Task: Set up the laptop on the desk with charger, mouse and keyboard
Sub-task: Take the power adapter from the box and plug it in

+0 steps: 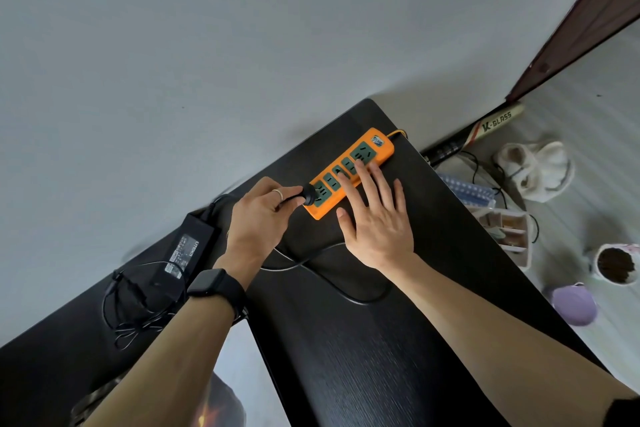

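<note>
The laptop, mouse and keyboard did not appear anywhere in the head view; only the charger parts showed. The plug was half hidden by the left hand, whose fingers were closed around its black round body at the near-left end of the orange power strip. Whether the prongs were fully seated in the socket could not be made out, since the plug's body covered them. The right hand lay flat with fingers spread, the fingertips pressing on the green sockets of the strip and gripping nothing.

The strip lay on the black table, near its far corner, its long axis running diagonally from near-left to far-right, with an orange cord leaving the far end over the table edge. The plug pointed along that same line, toward the strip's nearest socket. The charger brick lay well to the left of the strip on the table, its long axis roughly parallel to the strip, label side up; the label print was too small to read. A loose bundle of thin black cable sat just in front of it, partly covered by the left forearm. A thicker black cable curved across the table under both wrists. A black watch sat on the left wrist. The lower corners of the view were blurred.
</note>
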Demonstrator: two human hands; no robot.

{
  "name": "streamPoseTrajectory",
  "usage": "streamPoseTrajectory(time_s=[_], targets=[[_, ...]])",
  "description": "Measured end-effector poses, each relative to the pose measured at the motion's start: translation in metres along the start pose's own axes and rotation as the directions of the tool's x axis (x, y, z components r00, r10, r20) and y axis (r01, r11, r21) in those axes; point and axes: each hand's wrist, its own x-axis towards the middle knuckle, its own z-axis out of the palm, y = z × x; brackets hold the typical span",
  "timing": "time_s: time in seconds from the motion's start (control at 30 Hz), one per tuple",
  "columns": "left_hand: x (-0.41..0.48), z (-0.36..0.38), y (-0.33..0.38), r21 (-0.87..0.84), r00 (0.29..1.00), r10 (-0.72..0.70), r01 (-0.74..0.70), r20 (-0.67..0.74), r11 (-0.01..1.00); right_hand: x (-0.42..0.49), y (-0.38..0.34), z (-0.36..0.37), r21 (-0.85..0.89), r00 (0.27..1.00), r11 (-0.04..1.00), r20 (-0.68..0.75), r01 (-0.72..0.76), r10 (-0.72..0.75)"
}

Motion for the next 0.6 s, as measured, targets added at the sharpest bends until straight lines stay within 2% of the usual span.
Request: streamPoseTrajectory(time_s=[0.13,0.3,0.4,0.5,0.6], targets=[[0.004,0.002,-0.001,0.092,0.996,0.088,-0.088,0.003,0.992,0.0,0.001,0.001,0.002,1.0,1.0,-0.009,-0.001,0.001],[0.018,-0.001,0.016,0.229,0.961,0.23,-0.261,0.156,0.938,0.0,0.0,0.001,-0.007,1.0,1.0,-0.003,-0.003,0.003],[0.034,-0.003,0.03,0.299,0.943,0.155,-0.246,0.296,0.922,0.0,0.001,0.001,-0.004,1.0,1.0,-0.016,-0.005,0.005],[0.035,-0.004,0.031,0.289,0.944,0.077,-0.175,0.32,0.941,-0.002,0.001,0.002,-0.01,1.0,1.0,-0.009,-0.007,0.007],[0.029,-0.002,0.032,0.353,0.936,0.034,-0.166,0.352,0.921,-0.002,-0.001,0.002,-0.007,1.0,1.0,-0.007,-0.006,0.006]])
